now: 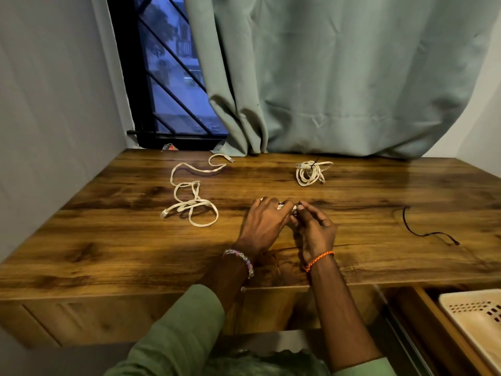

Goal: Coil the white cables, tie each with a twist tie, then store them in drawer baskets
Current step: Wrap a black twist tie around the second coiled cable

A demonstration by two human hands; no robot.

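My left hand point(264, 222) covers and grips a coiled white cable point(284, 206) at the middle of the wooden desk point(108, 248); only a sliver of the cable shows. My right hand point(315, 227) pinches a black twist tie point(300, 204) at the coil's right side. A loose, tangled white cable point(193, 198) lies to the left. A coiled white cable with a black tie round it point(311, 172) sits at the back right. A spare black twist tie point(423, 232) lies on the desk's right part.
An open drawer at the lower right holds a cream perforated basket point(477, 313). A green curtain point(339, 77) hangs down to the desk's back edge, beside a barred window point(168, 77). A small red object point(170, 147) lies on the window sill.
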